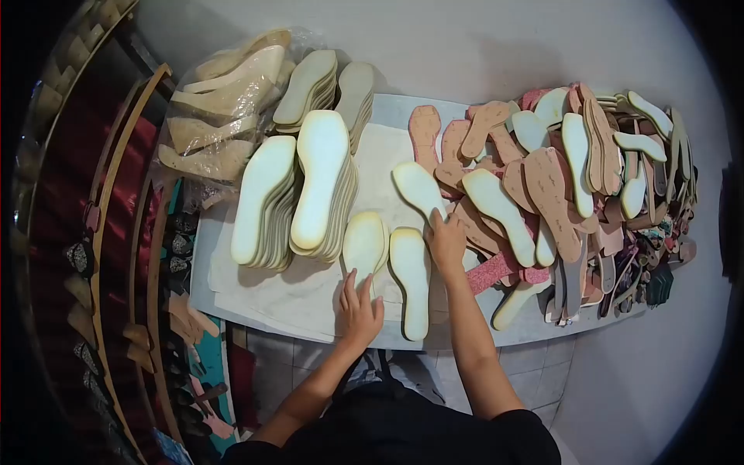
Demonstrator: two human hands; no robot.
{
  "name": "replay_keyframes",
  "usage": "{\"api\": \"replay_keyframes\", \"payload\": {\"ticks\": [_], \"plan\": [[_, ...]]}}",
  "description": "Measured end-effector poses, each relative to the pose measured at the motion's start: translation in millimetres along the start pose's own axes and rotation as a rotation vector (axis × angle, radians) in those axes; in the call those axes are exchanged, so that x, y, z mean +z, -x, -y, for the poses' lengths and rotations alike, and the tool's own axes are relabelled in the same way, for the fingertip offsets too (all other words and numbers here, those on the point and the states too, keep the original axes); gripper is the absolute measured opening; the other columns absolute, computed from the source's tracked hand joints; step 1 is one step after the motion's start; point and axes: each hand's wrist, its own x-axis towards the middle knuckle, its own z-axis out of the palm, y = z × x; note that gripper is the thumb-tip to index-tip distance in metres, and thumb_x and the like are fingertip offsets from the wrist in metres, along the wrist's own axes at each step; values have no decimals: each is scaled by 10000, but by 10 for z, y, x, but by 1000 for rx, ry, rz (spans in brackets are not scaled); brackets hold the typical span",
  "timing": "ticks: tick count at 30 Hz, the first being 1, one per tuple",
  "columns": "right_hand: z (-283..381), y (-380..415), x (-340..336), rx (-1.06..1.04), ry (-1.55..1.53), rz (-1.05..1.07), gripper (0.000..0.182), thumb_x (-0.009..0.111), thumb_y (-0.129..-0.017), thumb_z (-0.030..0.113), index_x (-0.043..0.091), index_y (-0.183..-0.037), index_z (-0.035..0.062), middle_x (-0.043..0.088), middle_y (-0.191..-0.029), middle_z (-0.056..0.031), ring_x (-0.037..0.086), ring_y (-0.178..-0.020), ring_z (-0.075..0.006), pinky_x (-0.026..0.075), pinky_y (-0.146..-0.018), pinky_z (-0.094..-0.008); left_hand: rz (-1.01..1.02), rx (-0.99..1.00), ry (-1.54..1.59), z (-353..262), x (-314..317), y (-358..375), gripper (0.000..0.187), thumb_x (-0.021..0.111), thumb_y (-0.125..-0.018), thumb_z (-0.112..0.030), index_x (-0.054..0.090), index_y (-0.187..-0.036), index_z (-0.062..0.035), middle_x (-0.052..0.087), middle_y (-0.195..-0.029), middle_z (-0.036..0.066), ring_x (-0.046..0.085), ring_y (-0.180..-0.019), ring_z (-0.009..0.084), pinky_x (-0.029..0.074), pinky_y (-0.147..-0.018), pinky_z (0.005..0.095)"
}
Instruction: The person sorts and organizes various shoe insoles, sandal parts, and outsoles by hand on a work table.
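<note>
My left hand point(359, 314) rests with spread fingers on the lower end of a cream shoe insole point(366, 236) lying on the table. Beside it to the right is another cream insole point(411, 279), which neither hand touches. My right hand point(448, 244) has its fingers closed on the narrow end of a third cream insole point(415, 184), at the left edge of a mixed pile; the thumb is hidden. Left of my hands stand two tall stacks of cream insoles, the nearer stack point(322, 178) and the outer stack point(263, 201).
Behind these stand two more insole stacks point(308, 89). A clear plastic bag point(221, 116) of wedge soles lies at the back left. Pink and tan insoles point(546, 194) are heaped on the right. Shelves point(128, 194) with shoe parts line the left; a wall point(434, 46) closes the back.
</note>
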Motion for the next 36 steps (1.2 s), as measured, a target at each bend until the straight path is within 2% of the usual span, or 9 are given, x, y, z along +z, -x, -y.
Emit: {"api": "replay_keyframes", "payload": {"ticks": [2,6,9,14,20,24,29,32,36], "plan": [[26,-1,-109,17,-179,-87,365,516,-782,203,523,-1134,105,555,-967,-140,533,-860,-263,455,-696,-366,-16,25,9,-44,-47,-7,478,546,-756,-110,396,-1198,-7,290,-1273,208,298,-1152,393,253,-960,481],[-320,27,-349,909,-1851,531,347,428,-843,255,492,-1037,-25,579,-807,-114,565,-624,-192,470,-523,-299,-40,39,52,10,23,14,456,542,-760,-121,411,-1180,-3,315,-1252,203,307,-1143,391,258,-952,479],[-257,368,-641,914,-1787,548,342,419,-848,227,490,-1098,5,566,-769,-95,531,-598,-171,452,-532,-257,-22,68,43,46,56,4,449,544,-755,-130,421,-1168,-3,334,-1238,198,318,-1142,377,256,-952,479],[228,1238,-475,123,-663,82,502,561,-744,111,448,-1232,77,461,-958,-157,409,-879,-266,370,-790,-340,35,84,36,22,25,34,438,543,-749,-133,436,-1156,-12,370,-1215,184,333,-1139,359,246,-962,478],[604,1396,-542,193,-264,58,459,588,-757,201,492,-1199,125,415,-1026,-236,400,-936,-358,325,-845,-454,69,165,126,-36,176,55,482,529,-761,-171,402,-1194,-2,413,-1191,164,345,-1143,330,223,-983,468],[-153,768,-780,196,148,-285,504,597,-742,186,457,-1225,151,397,-1161,-239,376,-1082,-371,293,-916,-471,40,186,151,-151,227,-8,497,525,-770,-169,374,-1211,6,425,-1184,153,351,-1144,318,226,-983,462],[-984,291,-1054,93,470,-214,556,602,-703,144,443,-1235,171,467,-1094,-182,417,-1074,-331,234,-964,-535,14,157,218,-309,295,-127,515,529,-773,-134,342,-1227,20,457,-1144,149,380,-1102,316,253,-961,444],[-811,362,-1223,86,229,-81,472,570,-795,176,432,-1245,144,528,-1014,-129,497,-962,-257,314,-932,-484,-10,76,285,-344,311,-216,528,531,-772,-108,321,-1237,26,487,-1100,140,414,-1057,308,275,-936,432],[-625,560,-1243,380,-1292,287,377,414,-907,321,457,-1164,49,579,-865,-86,560,-785,-187,454,-768,-321,-29,-11,394,-376,243,-237,517,522,-775,-82,322,-1242,12,511,-1061,135,446,-1017,299,297,-910,414]]}}
